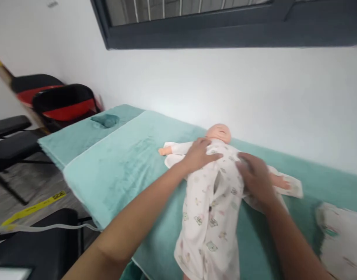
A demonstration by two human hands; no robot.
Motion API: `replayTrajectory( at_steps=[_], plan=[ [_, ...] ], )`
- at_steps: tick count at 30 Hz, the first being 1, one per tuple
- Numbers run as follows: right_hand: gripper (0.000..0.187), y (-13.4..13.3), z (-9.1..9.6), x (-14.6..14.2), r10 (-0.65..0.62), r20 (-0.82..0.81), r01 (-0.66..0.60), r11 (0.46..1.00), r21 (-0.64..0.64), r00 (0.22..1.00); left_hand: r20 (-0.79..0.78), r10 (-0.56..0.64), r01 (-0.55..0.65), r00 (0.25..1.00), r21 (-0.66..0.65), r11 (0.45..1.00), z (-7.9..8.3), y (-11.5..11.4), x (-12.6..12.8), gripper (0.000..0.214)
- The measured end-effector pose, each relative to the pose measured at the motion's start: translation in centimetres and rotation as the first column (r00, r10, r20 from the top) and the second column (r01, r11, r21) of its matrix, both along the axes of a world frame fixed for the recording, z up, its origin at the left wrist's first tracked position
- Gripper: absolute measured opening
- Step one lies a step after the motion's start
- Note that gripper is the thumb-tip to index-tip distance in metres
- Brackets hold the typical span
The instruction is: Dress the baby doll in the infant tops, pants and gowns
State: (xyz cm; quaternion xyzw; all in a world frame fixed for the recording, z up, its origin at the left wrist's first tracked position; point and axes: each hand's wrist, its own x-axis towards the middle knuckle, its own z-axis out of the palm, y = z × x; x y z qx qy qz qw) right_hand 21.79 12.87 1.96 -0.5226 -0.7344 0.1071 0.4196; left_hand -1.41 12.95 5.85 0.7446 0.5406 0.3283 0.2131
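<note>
A baby doll lies on its back on the teal cover, head toward the wall and arms stretched out sideways. It wears a white printed baby gown, which gapes a little along the middle of its front. My left hand rests on the gown's upper chest, fingers apart and thumb pointing inward. My right hand, slightly blurred, touches the gown's other side near the doll's arm, its thumb and forefinger apart. White cloth shows under both of the doll's arms.
The doll lies on a bed or table with a teal cover against a white wall. A folded printed cloth sits at the right. Black-and-red chairs stand at the left, and a pale tube runs at lower left.
</note>
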Motion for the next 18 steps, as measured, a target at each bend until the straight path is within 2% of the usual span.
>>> replayTrajectory(
  at_steps=[1,4,6,8,12,14,16,18],
  plan=[
    [0.039,-0.3,0.0,0.0,0.046,0.001,-0.046,0.999,-0.026,0.999,0.018,-0.022,0.023,1.000,-0.058,0.998,0.0,-0.1,-0.6,0.070],
    [0.048,0.0,0.0,-0.8,0.052,-0.055,-0.061,0.984,-0.165,0.997,-0.005,-0.101,0.098,0.995,-0.185,0.978,0.8,0.0,-1.6,0.072],
    [0.052,0.5,0.2,-1.2,0.024,-0.104,-0.051,0.963,-0.264,0.994,-0.066,-0.113,0.099,0.991,-0.187,0.977,1.5,0.1,-1.4,0.068],
    [0.051,0.9,0.5,-1.3,0.031,-0.143,-0.075,0.946,-0.315,0.989,-0.150,-0.106,0.086,0.983,-0.135,0.987,1.9,0.3,-0.9,0.060],
    [0.035,1.0,1.4,-1.3,0.117,-0.116,-0.143,0.957,-0.254,0.986,-0.295,-0.160,0.177,0.942,0.029,0.984,1.7,-0.2,0.1,0.031],
    [0.031,0.7,1.7,-1.3,0.127,-0.081,-0.140,0.973,-0.181,0.989,-0.318,-0.155,0.189,0.935,0.081,0.979,1.4,-0.9,0.2,0.028],
    [0.031,0.0,2.0,-1.3,0.140,-0.073,-0.150,0.979,-0.137,0.987,-0.288,-0.121,0.149,0.950,0.078,0.986,1.2,-1.5,-0.2,0.031],
    [0.032,-1.1,1.9,-1.1,0.129,-0.086,-0.143,0.975,-0.171,0.988,-0.227,-0.138,0.144,0.964,0.013,0.989,1.2,-2.0,-1.2,0.034]
  ],
)
